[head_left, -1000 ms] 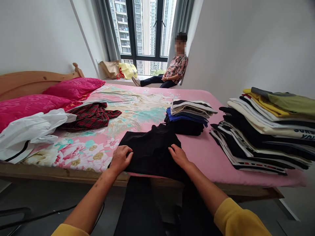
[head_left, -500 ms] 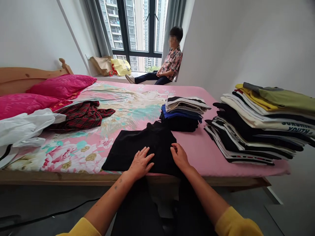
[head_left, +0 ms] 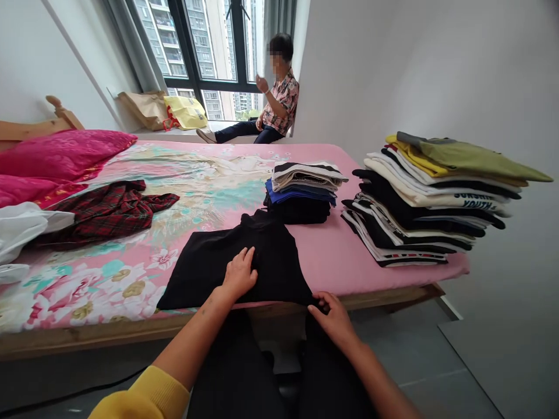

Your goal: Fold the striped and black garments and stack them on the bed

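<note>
A black shirt (head_left: 209, 262) lies spread at the near edge of the bed, its collar end pointing away from me. My left hand (head_left: 240, 272) rests on the middle of the cloth, palm down with fingers stretched out. At the shirt's lower right corner, by the bed's edge, my right hand (head_left: 332, 317) pinches the black cloth between thumb and fingers. Just beyond the shirt stands a small stack of folded clothes (head_left: 301, 195), black and blue below, striped white on top.
A tall pile of folded clothes (head_left: 419, 203) stands on the bed's right end. To the left lie a red plaid garment (head_left: 109, 212), a white plastic bag (head_left: 20, 230) and pink pillows (head_left: 74, 151). A person (head_left: 279, 102) sits on the window sill beside paper and yellow bags (head_left: 186, 112).
My right hand has slid down the shirt's right side to its lower corner and pulled that corner outward. The view has turned right. The seated person has raised a hand.
</note>
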Available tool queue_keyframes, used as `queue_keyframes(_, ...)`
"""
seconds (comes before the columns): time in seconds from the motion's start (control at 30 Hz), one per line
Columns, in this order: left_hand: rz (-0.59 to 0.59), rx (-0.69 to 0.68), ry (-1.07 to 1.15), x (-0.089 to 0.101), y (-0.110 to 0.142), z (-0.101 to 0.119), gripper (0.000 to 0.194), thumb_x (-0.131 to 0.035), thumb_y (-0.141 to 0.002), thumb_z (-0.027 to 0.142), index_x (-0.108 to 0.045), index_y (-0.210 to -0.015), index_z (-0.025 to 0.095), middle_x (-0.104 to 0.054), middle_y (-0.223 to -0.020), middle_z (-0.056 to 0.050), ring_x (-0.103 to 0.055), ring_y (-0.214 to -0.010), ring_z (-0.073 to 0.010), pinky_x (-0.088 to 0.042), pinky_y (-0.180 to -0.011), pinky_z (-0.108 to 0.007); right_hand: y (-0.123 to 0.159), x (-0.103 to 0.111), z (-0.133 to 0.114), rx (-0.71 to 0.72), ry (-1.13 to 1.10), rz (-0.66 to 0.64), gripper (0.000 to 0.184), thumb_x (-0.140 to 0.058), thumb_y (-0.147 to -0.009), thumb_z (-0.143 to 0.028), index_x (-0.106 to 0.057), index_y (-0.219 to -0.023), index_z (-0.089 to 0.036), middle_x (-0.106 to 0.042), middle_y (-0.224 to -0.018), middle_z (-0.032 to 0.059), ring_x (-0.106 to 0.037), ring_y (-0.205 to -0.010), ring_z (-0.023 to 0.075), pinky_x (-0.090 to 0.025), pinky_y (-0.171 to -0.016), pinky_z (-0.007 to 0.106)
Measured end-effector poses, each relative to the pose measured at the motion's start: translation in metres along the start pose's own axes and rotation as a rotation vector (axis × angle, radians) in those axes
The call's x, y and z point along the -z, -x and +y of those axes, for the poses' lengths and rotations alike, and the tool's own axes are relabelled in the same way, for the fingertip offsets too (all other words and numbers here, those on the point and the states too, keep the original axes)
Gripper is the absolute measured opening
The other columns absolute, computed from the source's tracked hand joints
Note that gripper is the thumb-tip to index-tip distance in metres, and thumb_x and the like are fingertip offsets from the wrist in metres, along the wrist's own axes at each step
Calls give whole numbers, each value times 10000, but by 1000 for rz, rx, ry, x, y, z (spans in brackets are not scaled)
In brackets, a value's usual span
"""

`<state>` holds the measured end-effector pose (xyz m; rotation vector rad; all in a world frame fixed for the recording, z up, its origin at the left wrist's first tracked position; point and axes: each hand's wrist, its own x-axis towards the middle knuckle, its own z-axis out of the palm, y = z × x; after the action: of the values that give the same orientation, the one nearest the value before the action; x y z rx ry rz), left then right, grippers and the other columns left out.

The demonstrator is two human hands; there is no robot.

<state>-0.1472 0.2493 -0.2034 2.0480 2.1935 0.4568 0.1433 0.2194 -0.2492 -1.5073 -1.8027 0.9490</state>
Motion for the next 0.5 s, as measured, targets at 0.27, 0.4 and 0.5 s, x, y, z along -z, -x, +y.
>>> queue_keyframes(0.27,-155,230,187,18,-47,2,398,-620,-717,417,-662,-1022,165,-699,-996,-102,-633,-950,-279,-471,-800,-326,-9,-6,11,-37,-124,-151,391,-621,-726,-327,-614,-1089,-183,-536,-723,-22,-488,-644,126,-413,-639,260)
queue_keyframes(0.4,-50,172,252,18,-49,-6,338,-486,-836,417,-638,-1074,233,-674,-1099,-25,-598,-1031,-204,-439,-874,-271,-13,-7,14,-57,-233,-199,347,-590,-758,-358,-610,-1053,-176,-490,-633,-50,-458,-586,105,-393,-589,240)
queue_keyframes(0.5,-60,189,265,9,-50,-10,329,-547,-796,407,-665,-1030,208,-675,-1094,-54,-594,-1038,-232,-434,-889,-299,-16,-6,13,-107,-284,-208,359,-584,-762,-415,-600,-1032,-180,-474,-594,-57,-458,-537,100,-389,-527,229)
